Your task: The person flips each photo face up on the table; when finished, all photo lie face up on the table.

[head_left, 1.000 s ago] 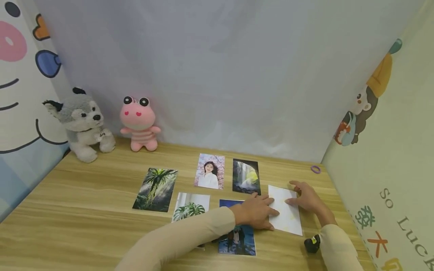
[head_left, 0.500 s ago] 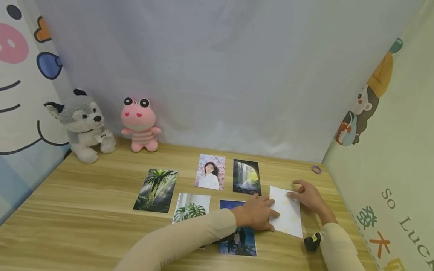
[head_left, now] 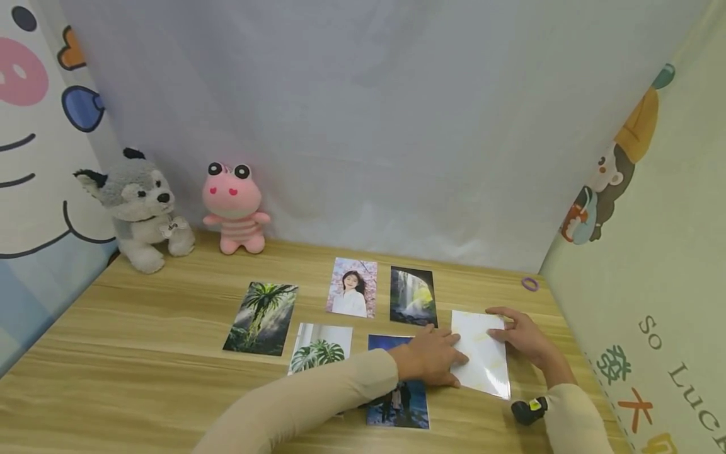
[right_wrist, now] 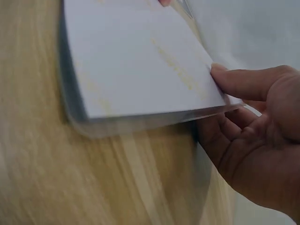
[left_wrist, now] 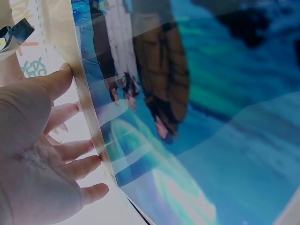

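A white photo print (head_left: 482, 375) with faint yellow marks lies at the right of the table, plain side up. My left hand (head_left: 433, 358) rests on its left edge with fingers spread. My right hand (head_left: 530, 340) pinches its right edge. In the right wrist view the thumb (right_wrist: 234, 82) is on top of the white print (right_wrist: 136, 61) and the fingers are below. A clear plastic layer (right_wrist: 93, 129) shows under the print, and that edge is raised off the wood. Under my left wrist is a blue photo (head_left: 397, 407) of standing people, large in the left wrist view.
A waterfall photo (head_left: 413, 296), a portrait photo (head_left: 351, 287), a jungle photo (head_left: 262, 318) and a leaf photo (head_left: 320, 350) lie on the table. Plush toys, a husky (head_left: 142, 211) and a pink one (head_left: 234, 211), sit back left. A purple ring (head_left: 530, 284) is at far right.
My right hand has shifted slightly right, and the white print's right side has moved with it and now catches the light. My left hand has stayed in place.
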Available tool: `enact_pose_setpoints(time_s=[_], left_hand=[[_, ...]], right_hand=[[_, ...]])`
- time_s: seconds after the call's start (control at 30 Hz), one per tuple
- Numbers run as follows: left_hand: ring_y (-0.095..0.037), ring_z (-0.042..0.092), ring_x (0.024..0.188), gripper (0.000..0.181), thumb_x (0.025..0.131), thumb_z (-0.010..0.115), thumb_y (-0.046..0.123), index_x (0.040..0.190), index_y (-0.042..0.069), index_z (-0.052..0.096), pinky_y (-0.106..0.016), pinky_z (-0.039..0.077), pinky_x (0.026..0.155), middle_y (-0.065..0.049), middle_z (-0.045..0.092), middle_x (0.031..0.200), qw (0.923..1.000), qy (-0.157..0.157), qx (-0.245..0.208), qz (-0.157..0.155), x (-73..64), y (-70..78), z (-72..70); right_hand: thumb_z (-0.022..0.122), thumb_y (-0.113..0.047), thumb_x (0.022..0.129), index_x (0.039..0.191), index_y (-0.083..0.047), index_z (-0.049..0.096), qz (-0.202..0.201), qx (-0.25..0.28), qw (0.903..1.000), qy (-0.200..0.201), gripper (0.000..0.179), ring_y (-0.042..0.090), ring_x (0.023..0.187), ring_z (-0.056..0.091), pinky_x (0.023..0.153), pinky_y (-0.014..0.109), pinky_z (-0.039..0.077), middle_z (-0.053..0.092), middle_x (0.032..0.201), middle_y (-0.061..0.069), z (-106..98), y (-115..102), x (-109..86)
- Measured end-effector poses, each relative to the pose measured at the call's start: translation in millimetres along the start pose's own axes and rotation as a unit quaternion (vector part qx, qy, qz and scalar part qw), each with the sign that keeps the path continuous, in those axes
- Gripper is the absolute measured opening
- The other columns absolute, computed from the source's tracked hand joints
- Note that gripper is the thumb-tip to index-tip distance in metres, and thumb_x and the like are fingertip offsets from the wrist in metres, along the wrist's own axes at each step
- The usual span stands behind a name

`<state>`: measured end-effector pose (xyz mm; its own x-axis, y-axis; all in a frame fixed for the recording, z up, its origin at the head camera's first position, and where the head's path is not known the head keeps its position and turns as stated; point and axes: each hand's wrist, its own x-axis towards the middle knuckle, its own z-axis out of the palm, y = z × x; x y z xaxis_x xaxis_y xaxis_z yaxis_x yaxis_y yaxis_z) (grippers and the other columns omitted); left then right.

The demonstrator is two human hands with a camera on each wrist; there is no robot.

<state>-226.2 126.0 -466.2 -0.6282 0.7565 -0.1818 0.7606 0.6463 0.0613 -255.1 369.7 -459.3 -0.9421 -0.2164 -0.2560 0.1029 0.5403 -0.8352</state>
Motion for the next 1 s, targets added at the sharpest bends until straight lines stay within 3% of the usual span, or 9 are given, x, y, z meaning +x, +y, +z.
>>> enact_pose_setpoints(time_s=[0.13,0.37,0.6,0.87,1.0], left_hand=[[-0.016,0.034,0.149,0.056,0.092,0.059,0.061,0.143,0.042,0.052,-0.043,0.031,0.12,0.006,0.038,0.16,1.0,-0.001,-0.003,0.001,0.0,1.5,-3.3],[-0.013,0.042,0.143,0.054,0.091,0.064,0.058,0.141,0.039,0.056,-0.037,0.037,0.114,0.005,0.044,0.156,0.9999,0.007,0.007,0.004,0.8,3.3,-6.3],[-0.011,0.06,0.119,0.049,0.093,0.064,0.051,0.138,0.032,0.059,-0.027,0.049,0.099,0.002,0.057,0.138,0.9986,0.039,-0.023,0.026,2.5,1.7,-8.5],[-0.007,0.057,0.096,0.076,0.091,0.061,0.06,0.156,0.03,0.035,-0.021,0.048,0.077,-0.001,0.056,0.127,0.9905,0.072,-0.092,0.073,3.5,-2.5,-15.4],[-0.007,0.055,0.096,0.088,0.088,0.064,0.062,0.16,0.032,0.022,-0.02,0.046,0.076,-0.005,0.051,0.133,0.9873,0.086,-0.103,0.085,4.0,-3.1,-15.7]], right_hand=[[0.062,-0.004,0.096,0.145,0.011,0.036,-0.009,0.024,0.9997,-0.002,0.058,0.013,0.078,0.07,0.069,0.03,0.057,0.074,0.092,0.013,0.4,1.6,-0.8],[0.063,-0.003,0.095,0.143,0.01,0.039,-0.02,0.033,0.9991,0.019,0.055,0.013,0.079,0.069,0.069,0.031,0.057,0.073,0.1,0.019,1.2,-1.6,-4.1],[0.061,-0.003,0.096,0.143,0.013,0.035,-0.035,0.096,0.9935,0.051,0.056,0.007,0.078,0.069,0.068,0.027,0.058,0.071,0.091,-0.004,0.7,-8.7,-9.5],[0.06,-0.009,0.099,0.142,0.004,0.034,-0.012,0.178,0.9793,0.095,0.051,0.003,0.079,0.069,0.071,0.022,0.057,0.072,0.087,-0.015,-1.7,-19.9,-15.5],[0.059,-0.01,0.1,0.133,-0.006,0.041,-0.009,0.235,0.9655,0.112,0.038,0.003,0.081,0.07,0.073,0.021,0.057,0.072,0.089,-0.014,1.0,-27.2,-18.1]])
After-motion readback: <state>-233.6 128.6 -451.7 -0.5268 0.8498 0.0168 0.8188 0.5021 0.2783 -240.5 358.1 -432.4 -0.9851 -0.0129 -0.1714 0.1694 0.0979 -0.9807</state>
